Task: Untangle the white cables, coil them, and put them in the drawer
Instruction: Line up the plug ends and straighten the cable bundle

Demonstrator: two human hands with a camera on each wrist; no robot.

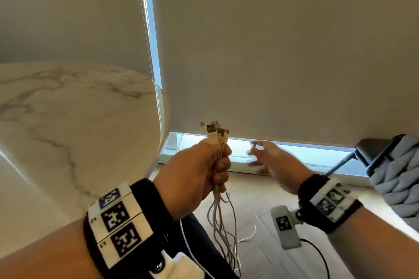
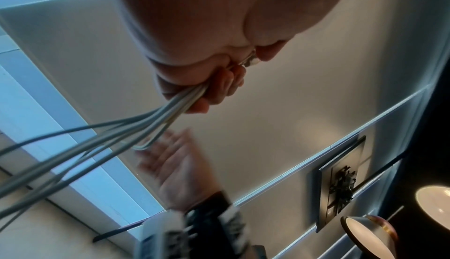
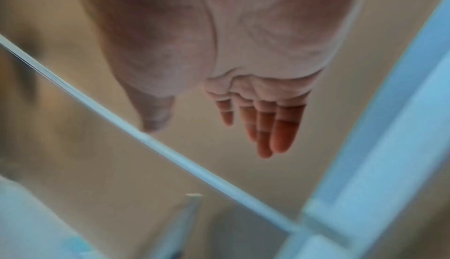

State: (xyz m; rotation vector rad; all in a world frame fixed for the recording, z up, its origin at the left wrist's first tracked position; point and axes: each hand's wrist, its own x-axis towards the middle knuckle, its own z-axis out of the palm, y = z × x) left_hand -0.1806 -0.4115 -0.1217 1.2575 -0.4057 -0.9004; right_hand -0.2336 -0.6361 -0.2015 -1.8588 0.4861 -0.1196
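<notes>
Overhead, the round marble-patterned counter (image 1: pixel 74 124) is filling the left side. Beside it, the left hand (image 1: pixel 192 172) is gripping the bundled white cables (image 1: pixel 221 217), fingers curled, plugs upward, strands hanging floorward. The right hand (image 1: pixel 278 163) is hovering nearby, fingers straight and holding nothing.

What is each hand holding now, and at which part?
The left hand grips the bundle of white cables just below their plugs, which stick out above the fist. The right hand is open and holds nothing.
</notes>
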